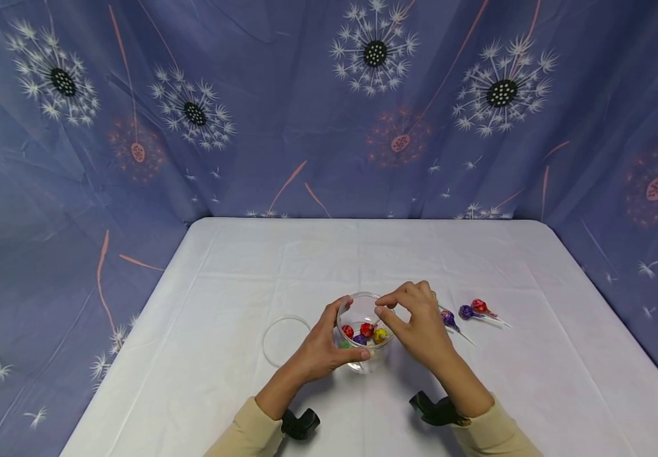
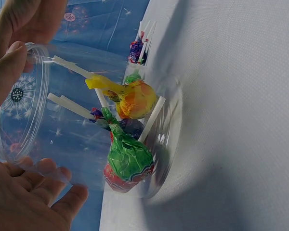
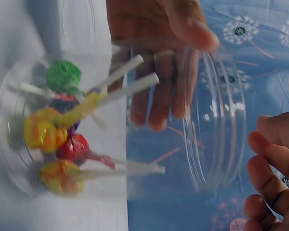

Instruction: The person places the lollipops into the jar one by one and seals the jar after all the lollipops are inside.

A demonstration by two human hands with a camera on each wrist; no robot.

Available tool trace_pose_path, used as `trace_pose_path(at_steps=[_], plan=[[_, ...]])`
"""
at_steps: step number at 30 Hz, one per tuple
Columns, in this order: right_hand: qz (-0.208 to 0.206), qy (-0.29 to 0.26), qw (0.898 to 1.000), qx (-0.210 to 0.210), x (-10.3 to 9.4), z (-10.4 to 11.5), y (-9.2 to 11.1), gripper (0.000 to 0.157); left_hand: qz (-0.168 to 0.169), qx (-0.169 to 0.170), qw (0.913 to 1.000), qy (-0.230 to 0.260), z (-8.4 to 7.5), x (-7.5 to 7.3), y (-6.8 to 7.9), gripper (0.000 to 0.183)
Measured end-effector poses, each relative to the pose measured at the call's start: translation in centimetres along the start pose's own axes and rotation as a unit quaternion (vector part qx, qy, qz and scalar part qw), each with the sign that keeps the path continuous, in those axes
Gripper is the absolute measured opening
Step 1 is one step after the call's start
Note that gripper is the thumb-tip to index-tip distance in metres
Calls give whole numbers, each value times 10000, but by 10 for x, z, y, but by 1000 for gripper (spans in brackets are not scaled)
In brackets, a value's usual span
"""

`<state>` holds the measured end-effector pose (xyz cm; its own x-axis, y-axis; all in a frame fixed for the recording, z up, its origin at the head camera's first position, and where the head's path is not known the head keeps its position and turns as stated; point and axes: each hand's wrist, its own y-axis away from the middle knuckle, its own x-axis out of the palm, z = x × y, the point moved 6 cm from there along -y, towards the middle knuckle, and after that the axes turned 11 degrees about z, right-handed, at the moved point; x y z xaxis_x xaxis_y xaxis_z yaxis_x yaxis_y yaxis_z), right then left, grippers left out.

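My left hand (image 1: 323,346) grips a clear plastic jar (image 2: 62,139) from its left side, thumb across the near side. Inside, at the jar's bottom, lie several wrapped lollipops: a green lollipop (image 2: 130,159), a yellow lollipop (image 2: 137,100), a red lollipop (image 3: 74,148) and a purple lollipop (image 1: 359,340). Their white sticks lean toward the mouth. Over the right edge of the rim, my right hand (image 1: 415,320) has its thumb and forefinger close together. In the right wrist view its fingers (image 3: 265,171) are loosely bent beside the rim, with nothing visible between them.
Right of the jar, a purple lollipop (image 1: 448,318) lies beside another purple lollipop (image 1: 466,311) and a red lollipop (image 1: 479,306). A round clear lid (image 1: 283,318) with a pale rim lies left of the jar. A patterned blue curtain (image 1: 283,127) hangs behind the white-covered table (image 1: 237,254).
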<state>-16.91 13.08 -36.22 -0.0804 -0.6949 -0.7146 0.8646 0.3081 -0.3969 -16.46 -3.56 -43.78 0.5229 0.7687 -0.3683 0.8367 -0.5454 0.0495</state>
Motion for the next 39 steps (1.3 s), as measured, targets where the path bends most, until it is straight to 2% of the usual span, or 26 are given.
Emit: trace_pose_path(at_steps=[10, 18, 27, 39], plan=[[-351, -159, 9986, 373, -19, -17, 5, 9, -55, -121, 9999, -89, 1, -1, 0, 97], [-549, -13, 9979, 338, -30, -28, 11, 10, -51, -188, 9998, -95, 1, 0, 0, 97], [-578, 163, 9956, 716, -38, -50, 25, 13, -46, -225, 9996, -151, 1, 0, 0, 96], [-936, 274, 9902, 1004, -50, -80, 44, 12, -53, -268, 9995, -150, 0, 1, 0, 96]])
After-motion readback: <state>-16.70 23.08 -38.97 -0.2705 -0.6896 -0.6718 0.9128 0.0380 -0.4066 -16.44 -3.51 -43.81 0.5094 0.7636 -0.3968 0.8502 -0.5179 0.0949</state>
